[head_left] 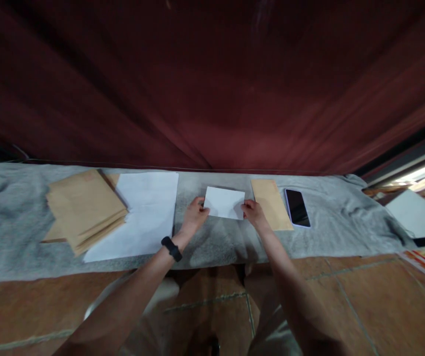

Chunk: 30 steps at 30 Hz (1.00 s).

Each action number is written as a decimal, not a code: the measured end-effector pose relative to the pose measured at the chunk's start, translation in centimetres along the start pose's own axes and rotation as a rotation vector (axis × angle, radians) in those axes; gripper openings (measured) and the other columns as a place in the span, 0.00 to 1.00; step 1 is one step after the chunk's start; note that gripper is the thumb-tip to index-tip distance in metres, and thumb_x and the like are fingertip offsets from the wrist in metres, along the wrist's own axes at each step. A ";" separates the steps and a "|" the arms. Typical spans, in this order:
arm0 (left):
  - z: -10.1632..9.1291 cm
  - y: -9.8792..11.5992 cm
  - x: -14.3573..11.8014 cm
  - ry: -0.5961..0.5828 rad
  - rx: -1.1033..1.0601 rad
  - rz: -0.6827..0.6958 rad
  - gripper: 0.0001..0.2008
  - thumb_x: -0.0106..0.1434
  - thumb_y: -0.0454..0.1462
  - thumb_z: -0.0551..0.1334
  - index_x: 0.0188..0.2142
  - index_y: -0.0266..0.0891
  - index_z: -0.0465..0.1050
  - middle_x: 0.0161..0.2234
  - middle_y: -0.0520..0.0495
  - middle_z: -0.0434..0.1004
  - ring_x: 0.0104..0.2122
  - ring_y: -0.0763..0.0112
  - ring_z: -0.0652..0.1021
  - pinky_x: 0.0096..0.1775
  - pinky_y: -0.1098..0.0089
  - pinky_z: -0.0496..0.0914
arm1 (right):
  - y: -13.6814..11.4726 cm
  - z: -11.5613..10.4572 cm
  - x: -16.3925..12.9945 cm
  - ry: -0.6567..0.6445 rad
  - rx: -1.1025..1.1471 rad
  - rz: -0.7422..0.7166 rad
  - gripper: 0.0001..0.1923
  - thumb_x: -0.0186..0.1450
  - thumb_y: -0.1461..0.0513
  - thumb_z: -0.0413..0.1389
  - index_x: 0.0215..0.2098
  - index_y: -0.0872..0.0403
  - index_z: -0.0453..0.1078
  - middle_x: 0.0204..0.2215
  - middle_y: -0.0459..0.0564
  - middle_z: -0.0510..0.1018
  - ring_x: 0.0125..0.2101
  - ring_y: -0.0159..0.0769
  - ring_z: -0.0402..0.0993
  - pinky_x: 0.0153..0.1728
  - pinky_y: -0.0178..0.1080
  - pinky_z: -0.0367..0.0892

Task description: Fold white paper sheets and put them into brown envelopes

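A white sheet of paper (224, 202), small and oblong, perhaps folded, is held up between my two hands above the grey cloth. My left hand (195, 215) pinches its left edge, and on that wrist is a black band. At the opposite edge my right hand (253, 212) grips the paper with thumb and fingers. Just right of that hand a single brown envelope (272, 205) lies flat on the cloth. To the left of my left hand lie large white paper sheets (148, 212), partly covered by a stack of brown envelopes (86, 207).
A phone (297, 207) with a dark screen and pale purple edge lies right of the single envelope. Grey cloth (331, 217) covers the long, narrow surface. Behind it hangs a dark red curtain (212, 89). Below are brown floor tiles (212, 321). A white flat object (418, 212) stands far right.
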<state>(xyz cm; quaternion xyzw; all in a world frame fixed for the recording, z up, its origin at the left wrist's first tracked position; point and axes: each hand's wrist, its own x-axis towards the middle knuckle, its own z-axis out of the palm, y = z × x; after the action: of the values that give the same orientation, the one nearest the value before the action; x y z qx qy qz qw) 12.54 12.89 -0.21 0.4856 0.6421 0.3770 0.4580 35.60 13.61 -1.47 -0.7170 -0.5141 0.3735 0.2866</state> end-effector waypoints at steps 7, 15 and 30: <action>0.9 0.0 -2.5 0.065 0.989 0.407 0.25 0.70 0.36 0.55 0.65 0.35 0.64 0.57 0.33 0.76 0.54 0.49 0.77 0.54 0.56 0.70 | -0.2 -0.4 -0.1 0.039 -0.312 -0.041 0.13 0.65 0.66 0.51 0.38 0.53 0.79 0.34 0.50 0.83 0.37 0.37 0.79 0.37 0.33 0.66; 2.5 -1.3 -3.5 -0.228 1.023 0.851 0.22 0.74 0.39 0.53 0.65 0.41 0.66 0.72 0.41 0.57 0.72 0.53 0.56 0.70 0.45 0.48 | -0.4 -0.3 -0.4 0.065 -0.473 -0.048 0.18 0.70 0.66 0.48 0.52 0.54 0.76 0.45 0.56 0.83 0.47 0.41 0.79 0.45 0.35 0.68; 4.0 -2.0 -4.7 -0.279 1.129 0.903 0.25 0.75 0.41 0.52 0.64 0.25 0.66 0.66 0.28 0.66 0.69 0.51 0.62 0.68 0.51 0.51 | -1.0 3.3 -1.5 0.003 -0.601 -0.551 0.23 0.76 0.63 0.42 0.65 0.59 0.66 0.67 0.59 0.66 0.67 0.40 0.60 0.66 0.44 0.58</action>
<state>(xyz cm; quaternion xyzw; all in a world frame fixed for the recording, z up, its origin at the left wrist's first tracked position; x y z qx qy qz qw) 16.31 7.99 -2.23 0.9080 0.4118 0.0755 0.0159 32.05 12.54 -2.17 -0.6049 -0.7727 0.1149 0.1544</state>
